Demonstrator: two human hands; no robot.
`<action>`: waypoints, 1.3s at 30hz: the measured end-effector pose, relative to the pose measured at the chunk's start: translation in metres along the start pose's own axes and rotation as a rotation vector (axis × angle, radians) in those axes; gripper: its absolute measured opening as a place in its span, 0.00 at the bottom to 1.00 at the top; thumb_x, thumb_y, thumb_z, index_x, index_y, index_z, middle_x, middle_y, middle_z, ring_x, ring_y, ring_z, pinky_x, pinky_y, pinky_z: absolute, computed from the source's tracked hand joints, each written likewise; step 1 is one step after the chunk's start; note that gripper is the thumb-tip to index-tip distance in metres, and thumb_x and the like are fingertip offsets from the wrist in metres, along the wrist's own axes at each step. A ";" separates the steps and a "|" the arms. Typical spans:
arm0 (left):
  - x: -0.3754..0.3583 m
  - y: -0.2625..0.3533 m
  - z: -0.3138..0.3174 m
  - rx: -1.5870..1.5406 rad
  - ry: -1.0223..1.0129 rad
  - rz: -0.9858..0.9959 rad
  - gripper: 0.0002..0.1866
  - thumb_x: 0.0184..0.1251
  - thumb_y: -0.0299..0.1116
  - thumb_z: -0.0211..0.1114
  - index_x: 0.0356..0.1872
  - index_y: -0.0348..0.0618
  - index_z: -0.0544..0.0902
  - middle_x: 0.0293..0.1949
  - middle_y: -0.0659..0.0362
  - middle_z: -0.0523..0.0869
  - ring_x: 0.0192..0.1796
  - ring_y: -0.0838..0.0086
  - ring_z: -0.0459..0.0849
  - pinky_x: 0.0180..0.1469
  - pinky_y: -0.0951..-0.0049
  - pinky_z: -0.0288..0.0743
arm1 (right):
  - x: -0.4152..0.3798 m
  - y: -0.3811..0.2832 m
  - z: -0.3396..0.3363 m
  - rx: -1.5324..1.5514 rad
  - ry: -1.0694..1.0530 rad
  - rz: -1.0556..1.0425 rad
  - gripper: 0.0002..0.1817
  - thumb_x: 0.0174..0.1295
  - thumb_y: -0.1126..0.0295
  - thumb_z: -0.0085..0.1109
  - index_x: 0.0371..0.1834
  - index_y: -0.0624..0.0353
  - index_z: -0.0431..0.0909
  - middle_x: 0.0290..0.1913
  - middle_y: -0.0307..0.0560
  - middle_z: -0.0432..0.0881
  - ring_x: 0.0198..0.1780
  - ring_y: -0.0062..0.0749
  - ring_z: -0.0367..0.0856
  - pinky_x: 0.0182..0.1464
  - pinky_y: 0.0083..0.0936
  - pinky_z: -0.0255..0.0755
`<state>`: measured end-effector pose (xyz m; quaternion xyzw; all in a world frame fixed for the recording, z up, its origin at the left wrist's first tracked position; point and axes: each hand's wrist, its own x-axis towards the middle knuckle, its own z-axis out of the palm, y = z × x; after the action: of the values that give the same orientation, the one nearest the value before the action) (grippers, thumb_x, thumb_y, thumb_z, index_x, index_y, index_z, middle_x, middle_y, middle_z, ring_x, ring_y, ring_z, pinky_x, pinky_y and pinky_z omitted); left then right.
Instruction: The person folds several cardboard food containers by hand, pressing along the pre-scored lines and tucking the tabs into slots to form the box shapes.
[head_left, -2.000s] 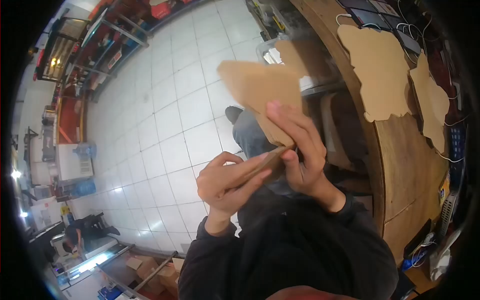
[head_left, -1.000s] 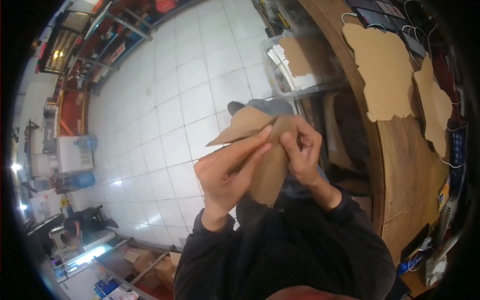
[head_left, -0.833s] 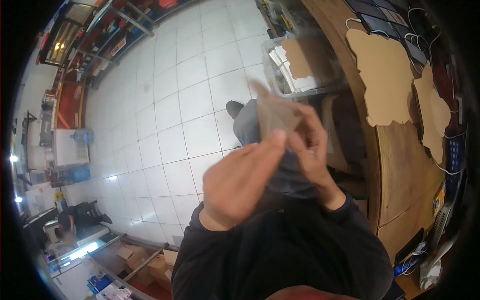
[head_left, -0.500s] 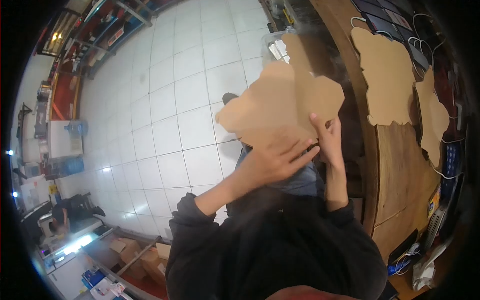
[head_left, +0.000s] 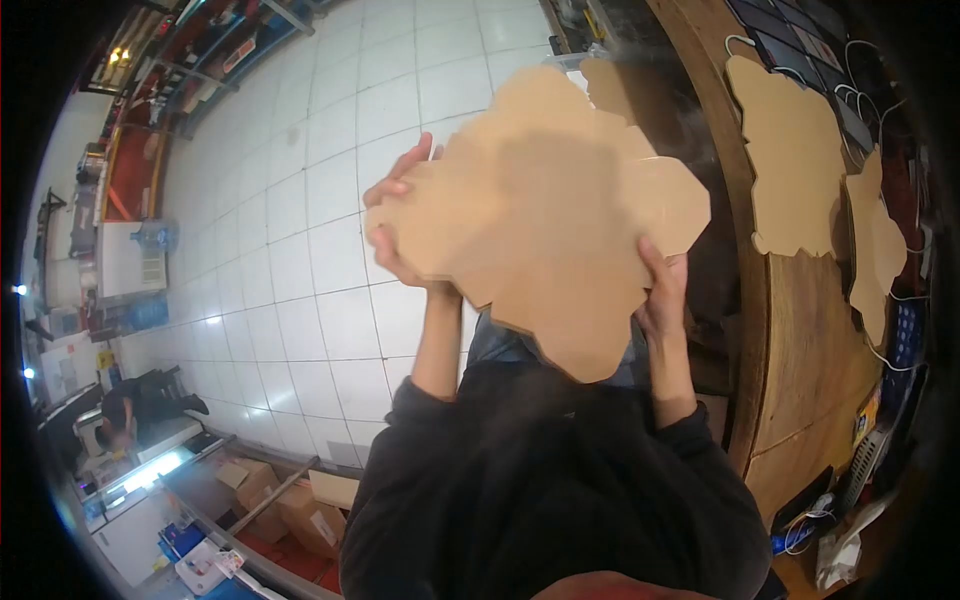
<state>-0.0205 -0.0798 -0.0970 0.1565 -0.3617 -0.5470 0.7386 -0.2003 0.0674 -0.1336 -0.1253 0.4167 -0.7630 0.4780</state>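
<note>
A large flat piece of brown cardboard with wavy, lobed edges (head_left: 540, 210) is held up in front of my body. My left hand (head_left: 400, 215) wraps round its left end, with the fingers over the edge. On the right side, my right hand (head_left: 665, 295) grips the edge, thumb on the top face and the other fingers mostly hidden beneath. The stacked edge shows along the lower left. Just behind the upper right side stands another brown cardboard piece (head_left: 612, 88), partly covered.
On the wooden table (head_left: 810, 360) at right lie a cardboard stack (head_left: 790, 150) and another cut piece (head_left: 875, 250), beside cables and dark panels. Cardboard boxes (head_left: 310, 515) stand at lower left. A person (head_left: 130, 410) is at a desk at far left.
My left hand has moved from the cardboard's lower edge to its left end and now holds it. The cardboard is turned and spread more fully in view, with a lobe pointing down toward me.
</note>
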 end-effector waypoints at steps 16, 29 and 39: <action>0.042 0.043 0.099 0.577 -0.329 0.220 0.14 0.61 0.39 0.56 0.30 0.40 0.64 0.30 0.61 0.64 0.32 0.78 0.63 0.32 0.76 0.60 | -0.027 -0.090 0.079 -0.862 -0.568 -0.335 0.25 0.64 0.64 0.62 0.61 0.65 0.69 0.53 0.58 0.79 0.56 0.42 0.79 0.56 0.33 0.70; 0.013 0.066 0.103 1.188 -1.103 0.563 0.41 0.50 0.54 0.69 0.69 0.54 0.71 0.71 0.53 0.68 0.72 0.50 0.63 0.70 0.47 0.55 | -0.040 -0.103 0.081 -0.865 -0.487 -0.416 0.17 0.62 0.74 0.63 0.52 0.68 0.75 0.38 0.54 0.84 0.39 0.27 0.85 0.40 0.24 0.75; 0.020 0.060 0.103 0.985 -1.301 0.209 0.38 0.57 0.51 0.67 0.67 0.44 0.70 0.67 0.56 0.73 0.66 0.61 0.73 0.66 0.55 0.67 | -0.033 -0.097 0.072 -0.731 -0.535 -0.266 0.13 0.60 0.75 0.65 0.46 0.70 0.78 0.37 0.53 0.83 0.39 0.24 0.82 0.41 0.22 0.74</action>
<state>-0.0483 -0.0597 0.0187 0.0799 -0.9288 -0.2351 0.2752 -0.2016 0.0765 -0.0086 -0.5299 0.5003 -0.5619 0.3914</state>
